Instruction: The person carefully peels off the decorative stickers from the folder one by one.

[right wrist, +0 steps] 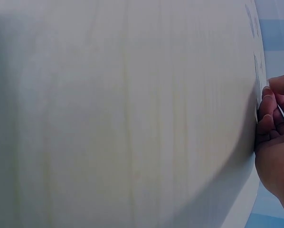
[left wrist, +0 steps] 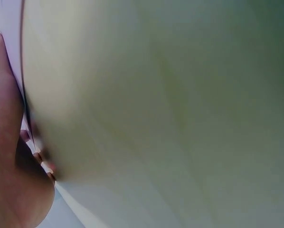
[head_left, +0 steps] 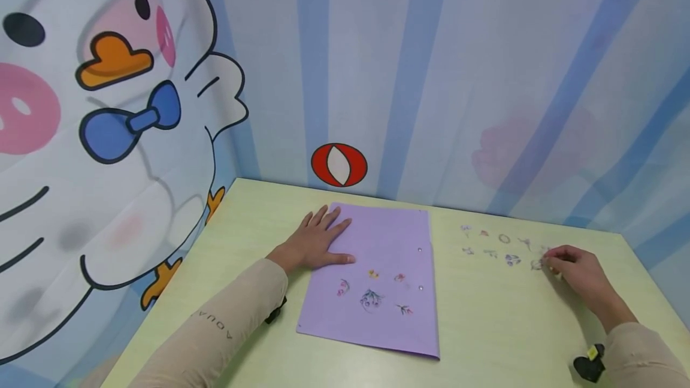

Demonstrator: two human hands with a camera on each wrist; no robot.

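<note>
My left hand [head_left: 315, 241] lies with spread fingers on the upper left of a purple folder [head_left: 377, 334], pressing it to the table. Several small flower stickers, among them a purple bunch [head_left: 371, 299] and a yellow one [head_left: 373, 273], are on the folder's lower half. At the right, my right hand [head_left: 579, 271] has thumb and forefinger together on a small clear flower sticker [head_left: 536, 264] at the end of the lower row. In the right wrist view, the curled fingers of the right hand [right wrist: 275, 128] are low over the tabletop; the sticker is mostly hidden there.
Two rows of small stickers, including a round wreath [head_left: 504, 239] and a purple flower [head_left: 512, 260], lie right of the folder on the pale yellow table [head_left: 485, 328]. A striped cloth backdrop [head_left: 458, 76] with a cartoon duck [head_left: 129, 196] stands behind and left.
</note>
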